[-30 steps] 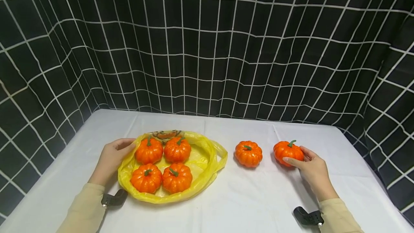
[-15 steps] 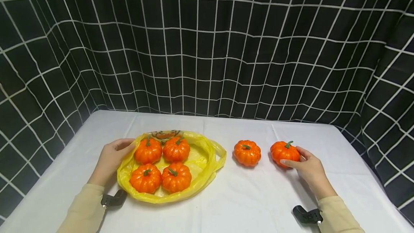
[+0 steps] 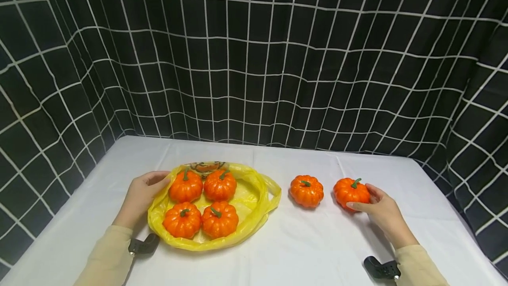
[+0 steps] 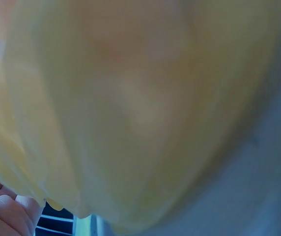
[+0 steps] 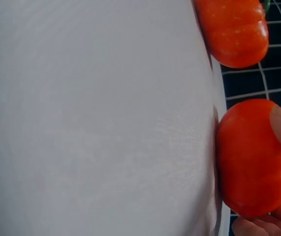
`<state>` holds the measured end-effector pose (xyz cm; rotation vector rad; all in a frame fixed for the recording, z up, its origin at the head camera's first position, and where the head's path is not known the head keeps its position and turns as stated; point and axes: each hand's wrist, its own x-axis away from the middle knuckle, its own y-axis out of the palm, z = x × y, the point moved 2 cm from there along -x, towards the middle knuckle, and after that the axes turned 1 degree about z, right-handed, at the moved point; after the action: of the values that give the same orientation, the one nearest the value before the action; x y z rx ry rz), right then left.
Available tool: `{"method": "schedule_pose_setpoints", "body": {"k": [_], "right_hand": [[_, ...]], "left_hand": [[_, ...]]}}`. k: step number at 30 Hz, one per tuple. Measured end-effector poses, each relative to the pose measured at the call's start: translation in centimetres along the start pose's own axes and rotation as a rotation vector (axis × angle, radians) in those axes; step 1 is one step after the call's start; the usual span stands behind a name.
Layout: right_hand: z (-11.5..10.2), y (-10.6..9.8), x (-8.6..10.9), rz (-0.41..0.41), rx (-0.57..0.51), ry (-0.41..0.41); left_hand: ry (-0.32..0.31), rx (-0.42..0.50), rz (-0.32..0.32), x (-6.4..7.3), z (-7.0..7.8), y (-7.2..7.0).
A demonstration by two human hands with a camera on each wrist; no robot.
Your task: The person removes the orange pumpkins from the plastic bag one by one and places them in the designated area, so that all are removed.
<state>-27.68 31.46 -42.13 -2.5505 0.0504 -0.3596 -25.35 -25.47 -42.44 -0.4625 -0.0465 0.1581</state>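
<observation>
A yellow plastic bag [image 3: 248,226] lies spread on the white table, its mouth facing up and several small orange pumpkins [image 3: 182,220] inside. At the bag's left rim, my left hand [image 3: 139,195] grips the edge between thumb and fingers. The left wrist view is mostly filled by the blurred bag, with part of the hand [image 4: 8,211] low at the left. My right hand [image 3: 386,215] holds an orange pumpkin [image 3: 349,192] with a green stem, thumb in front and fingers behind it. In the right wrist view this pumpkin [image 5: 253,157] sits right at the tabletop.
Another orange pumpkin [image 3: 307,191] stands on the table between the bag and the held one. The bag's handle loop [image 3: 274,193] reaches toward it. A black curtain with white grid lines [image 3: 254,56] borders the table [image 3: 309,250] at the back and sides.
My right hand has shifted the held pumpkin slightly left, closer to the neighbouring one. The left hand stays at the bag's rim. The head view has tilted a little.
</observation>
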Motion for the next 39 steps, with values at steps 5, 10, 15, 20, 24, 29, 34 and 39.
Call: {"method": "schedule_pose_setpoints", "body": {"k": [5,10,15,20,24,29,34,39], "right_hand": [[-0.2,0.1,1.2,0.040,-0.012,-0.025],[-2.1,0.7,3.4,0.149,-0.010,-0.109],[-4.8,2.2,5.9,0.189,-0.061,-0.208],[-6.8,4.4,7.2,0.110,-0.137,-0.277],[-8.0,6.3,7.7,0.028,-0.167,-0.315],[-9.5,9.0,7.9,-0.035,-0.186,-0.339],[-10.4,11.6,7.9,-0.093,-0.223,-0.349],[-11.1,13.9,8.1,-0.117,-0.220,-0.372]], "left_hand": [[0.009,-0.002,-0.001,0.1,0.1,-0.3],[0.015,0.002,-0.007,-0.1,0.1,-0.5],[0.020,-0.010,-0.002,-0.2,0.1,-0.6],[0.027,-0.014,0.002,0.0,0.5,-0.6],[0.030,-0.005,0.003,0.1,0.8,-0.6],[0.023,0.003,0.003,0.0,0.6,-0.6],[0.019,0.008,0.001,-0.1,0.3,-0.4],[0.002,0.007,-0.006,0.1,0.2,-0.3]]}}
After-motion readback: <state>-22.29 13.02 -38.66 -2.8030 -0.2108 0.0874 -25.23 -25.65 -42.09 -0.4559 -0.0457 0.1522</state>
